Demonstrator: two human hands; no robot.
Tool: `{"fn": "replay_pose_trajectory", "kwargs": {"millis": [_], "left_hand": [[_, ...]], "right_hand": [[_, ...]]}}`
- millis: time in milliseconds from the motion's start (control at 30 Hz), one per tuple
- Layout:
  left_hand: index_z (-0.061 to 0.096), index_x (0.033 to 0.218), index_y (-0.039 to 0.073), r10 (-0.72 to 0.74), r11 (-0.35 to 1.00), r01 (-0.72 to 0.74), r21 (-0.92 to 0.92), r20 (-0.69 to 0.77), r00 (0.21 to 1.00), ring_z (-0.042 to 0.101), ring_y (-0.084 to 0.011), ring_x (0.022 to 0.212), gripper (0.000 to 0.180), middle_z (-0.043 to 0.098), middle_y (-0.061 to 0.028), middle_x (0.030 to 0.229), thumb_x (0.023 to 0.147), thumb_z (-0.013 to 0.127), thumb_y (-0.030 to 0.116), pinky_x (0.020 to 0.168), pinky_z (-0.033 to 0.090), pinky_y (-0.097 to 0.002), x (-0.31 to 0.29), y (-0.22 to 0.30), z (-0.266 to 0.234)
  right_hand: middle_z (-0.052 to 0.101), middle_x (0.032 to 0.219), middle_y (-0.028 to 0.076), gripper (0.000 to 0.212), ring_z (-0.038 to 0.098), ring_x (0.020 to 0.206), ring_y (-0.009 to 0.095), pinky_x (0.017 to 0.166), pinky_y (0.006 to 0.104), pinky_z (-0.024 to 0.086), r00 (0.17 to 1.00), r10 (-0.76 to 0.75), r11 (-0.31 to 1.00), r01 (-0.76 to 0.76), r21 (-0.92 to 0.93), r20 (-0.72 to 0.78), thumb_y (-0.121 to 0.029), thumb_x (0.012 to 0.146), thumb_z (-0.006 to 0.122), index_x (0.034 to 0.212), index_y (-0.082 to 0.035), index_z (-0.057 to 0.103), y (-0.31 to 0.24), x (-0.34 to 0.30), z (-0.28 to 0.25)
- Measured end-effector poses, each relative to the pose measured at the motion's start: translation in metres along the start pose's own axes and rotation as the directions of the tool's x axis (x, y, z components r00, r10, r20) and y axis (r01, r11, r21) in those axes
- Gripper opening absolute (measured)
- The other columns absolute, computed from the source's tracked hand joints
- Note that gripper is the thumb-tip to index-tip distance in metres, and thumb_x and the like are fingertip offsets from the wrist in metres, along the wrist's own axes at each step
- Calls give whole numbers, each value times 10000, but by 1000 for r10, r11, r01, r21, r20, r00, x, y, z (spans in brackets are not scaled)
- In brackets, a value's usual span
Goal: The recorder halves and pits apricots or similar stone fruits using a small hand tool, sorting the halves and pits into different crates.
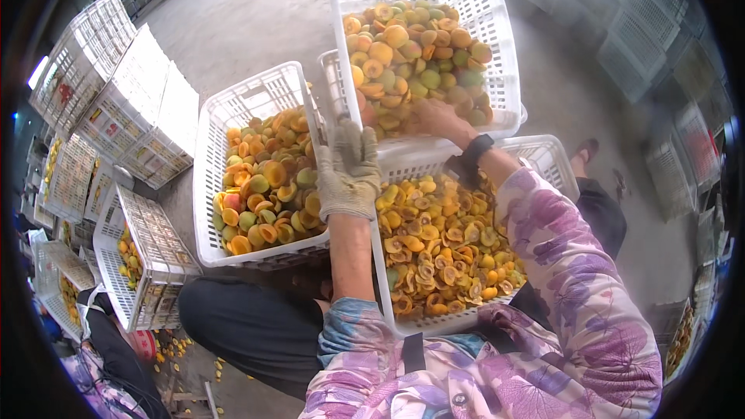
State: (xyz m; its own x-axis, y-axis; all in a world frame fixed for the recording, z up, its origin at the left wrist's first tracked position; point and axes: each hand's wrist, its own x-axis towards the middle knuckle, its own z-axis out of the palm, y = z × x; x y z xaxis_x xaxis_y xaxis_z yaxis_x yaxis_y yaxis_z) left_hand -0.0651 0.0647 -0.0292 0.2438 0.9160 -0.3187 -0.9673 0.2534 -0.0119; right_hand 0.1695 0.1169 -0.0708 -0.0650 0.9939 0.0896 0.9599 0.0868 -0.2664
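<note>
A white plastic crate (508, 46) stands tilted at the far side, holding whole and halved apricots (423, 54) in orange and green. My bare right hand (442, 120), with a dark watch on its wrist, reaches into these apricots at the near end; its fingers are partly hidden and blurred. My left hand (349, 171), in a dirty pale work glove, lies against that crate's near left corner, fingers stretched upward. Below my right forearm, a near crate (563, 159) contains smaller yellow fruit halves (446, 256). To the left, another crate (203, 186) holds orange apricot halves (272, 178).
White crates (132, 101) are stacked at the left, some with fruit in them. Another person's dark trouser leg (116, 357) shows at the lower left, near fruit scattered on the floor (182, 353). More crates (636, 39) are piled along the right.
</note>
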Motion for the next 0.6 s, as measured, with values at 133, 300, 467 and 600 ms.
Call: {"fn": "replay_pose_trajectory", "kwargs": {"millis": [133, 300, 467, 600], "left_hand": [[486, 1284, 9, -23, 997, 25, 75, -20, 1000, 639, -291, 1066, 451, 603, -134, 1193, 1049, 296, 343, 961, 535, -504, -3, -9, 1], [519, 1201, 27, 83, 971, -62, 229, -84, 993, 628, -290, 1052, 417, 603, -156, 1150, 1043, 321, 358, 985, 499, -521, -16, -16, 10], [505, 1212, 17, -152, 927, 132, 351, 30, 988, 595, -270, 1069, 466, 597, -150, 1143, 1041, 300, 400, 926, 516, -460, -10, -52, -7], [507, 1199, -1, -278, 934, 206, 291, 233, 932, 593, -273, 1049, 455, 595, -161, 1130, 1038, 321, 382, 890, 535, -404, 4, -45, -32]], "right_hand": [[668, 843, 152, 347, 652, 832, 300, 694, 402, 514, 988, 112, 993, -114, 14, 110, -307, 720, 715, 967, -64, 696, 1, 13, -2], [486, 701, 24, 444, 489, 623, 127, 558, 252, 416, 994, 20, 651, -95, 753, 108, -265, 887, 607, 1271, -49, 551, -5, -44, -59], [411, 861, -40, 311, 374, 660, 31, 541, 177, 324, 994, 17, -38, -104, 994, 105, -131, 998, 488, 1287, -28, 532, -75, -112, -92], [419, 741, -29, 255, 415, 608, 78, 523, 233, 340, 988, 35, 120, -153, 981, 150, -177, 947, 593, 1145, -20, 562, -125, -125, -101]]}}
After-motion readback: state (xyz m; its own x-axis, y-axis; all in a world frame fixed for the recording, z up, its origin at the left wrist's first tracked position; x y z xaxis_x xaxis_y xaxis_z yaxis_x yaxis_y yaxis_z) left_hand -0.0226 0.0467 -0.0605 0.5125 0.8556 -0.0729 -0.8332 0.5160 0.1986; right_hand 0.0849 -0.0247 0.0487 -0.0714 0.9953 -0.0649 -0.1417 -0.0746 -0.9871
